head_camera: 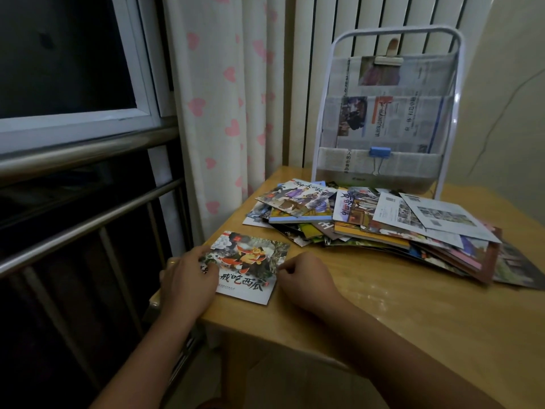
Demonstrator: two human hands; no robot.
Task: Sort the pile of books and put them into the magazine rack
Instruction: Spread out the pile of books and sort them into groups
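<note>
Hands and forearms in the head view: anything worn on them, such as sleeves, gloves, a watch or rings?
Both forearms are bare as far as the frame shows: no sleeves, gloves or watch. The left hand seems to have a yellowish ring on one finger, too small to confirm. Nothing is visible on the right hand.

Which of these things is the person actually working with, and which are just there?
In the job:
single booklet, under the left hand and touched by the right hand
pile of books
magazine rack

Just there:
newspapers in the rack
blue binder clip
heart-print curtain
wooden table
</note>
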